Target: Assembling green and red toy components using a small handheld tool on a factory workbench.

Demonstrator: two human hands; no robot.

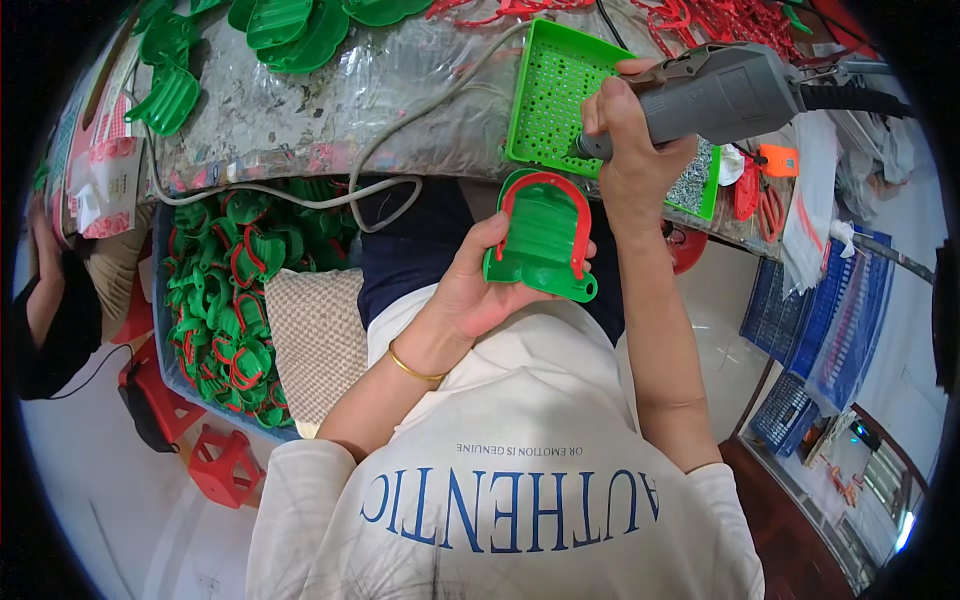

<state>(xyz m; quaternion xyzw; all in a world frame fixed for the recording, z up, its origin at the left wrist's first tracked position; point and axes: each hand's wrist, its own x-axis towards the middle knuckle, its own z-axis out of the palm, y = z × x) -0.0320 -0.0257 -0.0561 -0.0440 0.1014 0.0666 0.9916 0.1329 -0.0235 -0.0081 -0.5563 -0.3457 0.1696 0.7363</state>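
My left hand [468,285] grips a green plastic scoop-shaped piece [543,240] in front of my chest. A red U-shaped handle [545,180] is fitted around its edge, and a small tab with a hole sticks out at its lower right corner. My right hand [635,150] is wrapped round a grey corded power screwdriver [725,97], raised over the table edge. The tool's nose points down and left, above a bright green perforated basket [518,115], apart from the scoop-shaped piece. Its bit is hard to make out.
Small metal screws [692,188] fill a green tray beside the basket. Pliers [771,212] lie to the right. A blue bin [163,290] of green and red pieces stands at my left. Loose green parts [170,95], red parts [690,25] and a grey cable [385,150] lie on the table.
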